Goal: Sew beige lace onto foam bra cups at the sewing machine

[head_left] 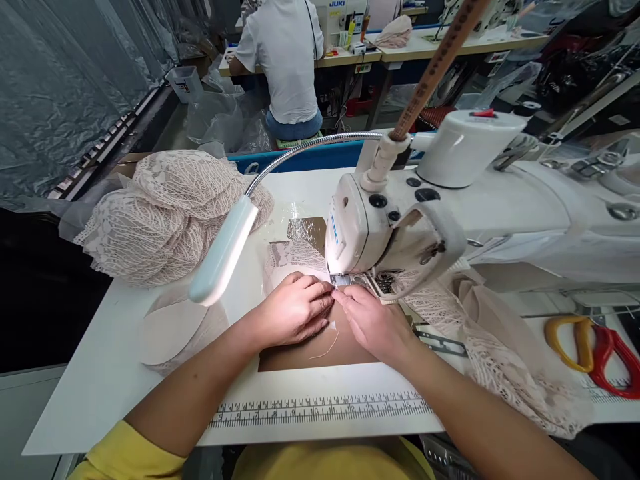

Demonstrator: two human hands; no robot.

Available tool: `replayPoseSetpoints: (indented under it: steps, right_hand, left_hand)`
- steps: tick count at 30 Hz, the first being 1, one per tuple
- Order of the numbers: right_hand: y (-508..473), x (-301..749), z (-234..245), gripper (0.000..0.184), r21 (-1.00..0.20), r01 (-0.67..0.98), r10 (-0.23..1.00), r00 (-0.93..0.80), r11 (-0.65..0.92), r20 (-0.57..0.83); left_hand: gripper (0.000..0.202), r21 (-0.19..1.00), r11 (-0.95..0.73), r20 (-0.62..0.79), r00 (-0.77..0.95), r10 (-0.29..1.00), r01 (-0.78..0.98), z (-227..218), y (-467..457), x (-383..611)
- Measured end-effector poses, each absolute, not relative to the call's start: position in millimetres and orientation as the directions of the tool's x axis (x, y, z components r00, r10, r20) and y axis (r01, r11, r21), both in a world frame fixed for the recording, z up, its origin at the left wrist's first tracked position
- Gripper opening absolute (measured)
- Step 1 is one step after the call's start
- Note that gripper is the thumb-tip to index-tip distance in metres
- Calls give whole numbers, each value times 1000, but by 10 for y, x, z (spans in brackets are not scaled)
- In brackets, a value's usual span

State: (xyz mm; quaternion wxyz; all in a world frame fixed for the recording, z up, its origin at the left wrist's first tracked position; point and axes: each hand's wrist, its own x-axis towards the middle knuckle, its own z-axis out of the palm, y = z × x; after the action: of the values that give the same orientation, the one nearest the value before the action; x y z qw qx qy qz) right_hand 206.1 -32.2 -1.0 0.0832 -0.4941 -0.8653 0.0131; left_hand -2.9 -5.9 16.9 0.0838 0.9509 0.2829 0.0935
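Observation:
Both hands meet at the presser foot [341, 280] of a white sewing machine [360, 220]. My left hand [295, 310] lies left of the foot, its fingers curled and pressed together on the edge of pale pink lace fabric [296, 257]. From the other side, my right hand [373, 319] pinches the fabric edge just in front of the foot, thumb and index finger close to the left fingertips. The bit between the fingertips is small and partly hidden. Below the hands, a loose thread [325, 348] and a small white scrap [333, 325] lie on a brown plate [300, 360].
Bundled lace pieces [165, 213] and round pale cups [175, 327] lie left. More lace [500, 353] spreads right, near yellow-handled scissors [570, 340] and red-handled scissors [615, 363]. A lamp [225, 250] hangs over the table; a ruler strip [320, 410] runs along the front. Another person [285, 60] sits beyond.

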Motion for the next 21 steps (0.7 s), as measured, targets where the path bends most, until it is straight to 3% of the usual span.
replayPoseSetpoints:
  steps: [8,15,21]
  right_hand:
    - [-335,2028,-15,42,-22,869,863,-487,494,135]
    - [-347,2083,-60,37,-99,856,846,-474,508,246]
    - [-349,2067,-38,40,-127,807,809,-543,577,222]
  left_hand:
    - [34,236,-815,167,804,571,530,118,-36,-28]
    - [25,321,-822,251,795,553,471,91,-15,-56]
    - [24,355,-835,310,789,530,421,87,5,-77]
